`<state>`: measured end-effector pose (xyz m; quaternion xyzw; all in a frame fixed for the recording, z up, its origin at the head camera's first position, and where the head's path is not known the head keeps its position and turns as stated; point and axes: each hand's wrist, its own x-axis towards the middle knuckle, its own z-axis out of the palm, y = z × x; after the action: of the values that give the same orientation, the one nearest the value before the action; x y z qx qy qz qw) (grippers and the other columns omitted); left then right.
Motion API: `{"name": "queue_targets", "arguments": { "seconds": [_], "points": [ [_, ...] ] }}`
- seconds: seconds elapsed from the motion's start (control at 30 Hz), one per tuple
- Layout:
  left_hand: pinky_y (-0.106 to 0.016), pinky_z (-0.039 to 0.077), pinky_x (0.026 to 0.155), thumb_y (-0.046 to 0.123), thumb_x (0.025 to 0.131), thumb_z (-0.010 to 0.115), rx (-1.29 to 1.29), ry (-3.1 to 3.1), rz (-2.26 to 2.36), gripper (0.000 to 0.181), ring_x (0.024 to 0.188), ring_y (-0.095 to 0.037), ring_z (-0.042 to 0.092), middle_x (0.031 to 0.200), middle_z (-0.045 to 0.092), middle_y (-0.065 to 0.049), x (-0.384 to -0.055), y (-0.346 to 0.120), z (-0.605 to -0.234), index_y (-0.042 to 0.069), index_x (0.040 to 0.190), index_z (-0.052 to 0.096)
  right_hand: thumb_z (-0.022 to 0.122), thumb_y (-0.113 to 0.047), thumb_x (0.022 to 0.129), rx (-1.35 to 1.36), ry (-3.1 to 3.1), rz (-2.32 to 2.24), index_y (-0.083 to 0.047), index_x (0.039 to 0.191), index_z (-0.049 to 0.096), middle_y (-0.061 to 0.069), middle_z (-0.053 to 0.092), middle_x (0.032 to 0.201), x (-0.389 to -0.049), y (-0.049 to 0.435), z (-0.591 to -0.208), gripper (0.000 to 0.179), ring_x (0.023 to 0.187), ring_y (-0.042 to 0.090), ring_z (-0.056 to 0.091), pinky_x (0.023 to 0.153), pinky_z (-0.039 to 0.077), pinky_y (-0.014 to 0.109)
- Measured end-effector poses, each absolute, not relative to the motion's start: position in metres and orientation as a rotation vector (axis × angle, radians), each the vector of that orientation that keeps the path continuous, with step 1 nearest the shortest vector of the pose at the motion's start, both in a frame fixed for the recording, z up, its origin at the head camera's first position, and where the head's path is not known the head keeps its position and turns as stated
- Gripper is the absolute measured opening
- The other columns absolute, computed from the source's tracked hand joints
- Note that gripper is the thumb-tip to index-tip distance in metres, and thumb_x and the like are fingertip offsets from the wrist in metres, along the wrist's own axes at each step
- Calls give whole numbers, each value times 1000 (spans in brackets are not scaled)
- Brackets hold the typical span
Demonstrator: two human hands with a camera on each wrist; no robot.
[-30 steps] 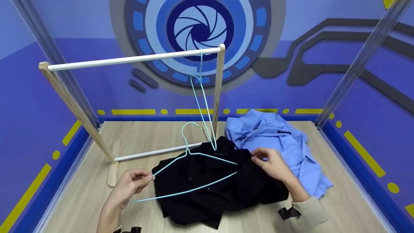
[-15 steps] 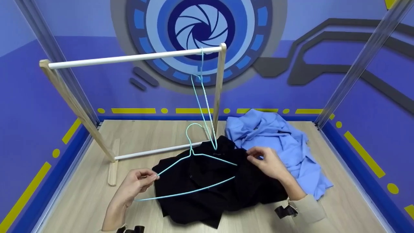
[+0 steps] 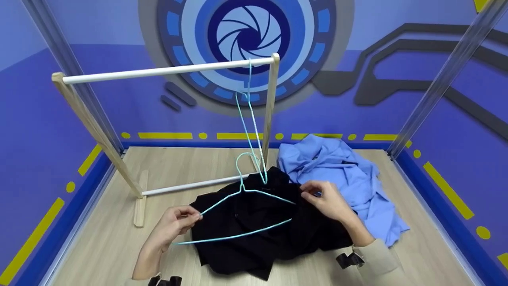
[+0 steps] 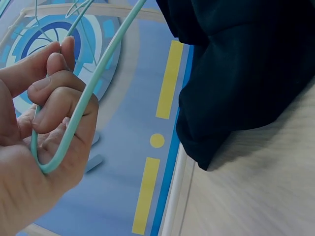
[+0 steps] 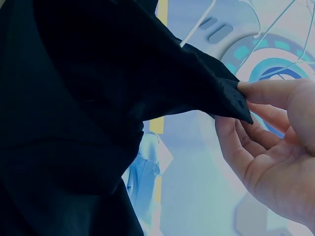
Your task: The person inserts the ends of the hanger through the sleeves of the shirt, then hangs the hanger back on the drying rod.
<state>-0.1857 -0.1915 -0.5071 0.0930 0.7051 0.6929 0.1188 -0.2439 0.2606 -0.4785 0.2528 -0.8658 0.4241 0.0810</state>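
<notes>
My left hand pinches the left arm of a light-green clothes hanger; in the left wrist view the fingers curl around the hanger's corner. The hanger's right end goes out of sight inside a black shirt, which lies bunched on the table. With thumb and fingers, my right hand holds the edge of the black shirt near that hidden end. The hanger's hook points away, close to the rack's lower rail.
A wooden rack with a white top rail stands behind at the left. A second hanger hangs near its right post. At the right back lies a crumpled blue garment. Walls surround the wood-grain table.
My left hand has moved to the right, carrying the hanger with it across the black shirt. The right hand has shifted slightly left with the fabric edge.
</notes>
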Motion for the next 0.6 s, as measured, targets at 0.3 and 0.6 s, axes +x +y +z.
{"name": "queue_targets", "arguments": {
  "seconds": [0.3, 0.6],
  "points": [
    [-18, 28, 50, 9, 99, 68, 283, 2042, 2027, 29, 55, -5, 35, 67, 48, 2, -190, -183, -510, -20, 102, 62, 73, -1, 94, 793, -2591, 1269, -1, 102, 75, 1, 75, 94, -244, 259, -481, 8, 85, 19, 68, 76, 56, 35],
    [-16, 26, 48, 6, 98, 67, 307, 2014, 2057, 30, 53, -3, 34, 66, 48, 4, -194, -178, -513, -23, 102, 60, 73, -2, 94, 780, -2606, 1305, -1, 102, 76, 2, 75, 95, -243, 257, -479, 9, 87, 20, 68, 79, 56, 34]
  ]
}}
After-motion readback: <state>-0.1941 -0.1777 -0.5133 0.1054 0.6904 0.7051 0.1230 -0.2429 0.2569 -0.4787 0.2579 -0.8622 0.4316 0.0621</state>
